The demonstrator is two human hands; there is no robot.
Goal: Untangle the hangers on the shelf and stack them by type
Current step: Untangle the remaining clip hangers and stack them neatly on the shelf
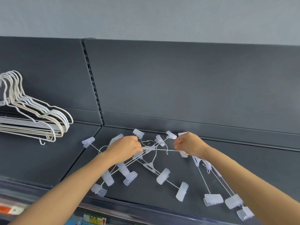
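Forearms come in from the bottom corners of my feed, above a yellow price label (pixel 95 219) on the front edge of the dark shelf (pixel 40 159). Both hands meet over the clip hangers (pixel 152 166), a tangle of thin metal rods and frosted plastic clips lying on the shelf in the middle of the view.

I see the left hand (pixel 125 147) with its fingers (pixel 137 146) curled in and pinching the pale centre piece of one hanger in the tangle. The right hand (pixel 189 144) has its fingers (pixel 177 144) curled tight as well, gripping the far end of a thin rod that runs straight across between the two hands. Which hanger that rod belongs to, I cannot tell.

A smaller bunch of clip hangers (pixel 215 184) fans out below the right wrist, its clips near the shelf's front edge.

Well apart, at far left, the white wire hangers (pixel 32 114) lie nested in one stack on the neighbouring shelf section, hooks towards the grey back panel (pixel 178 86).
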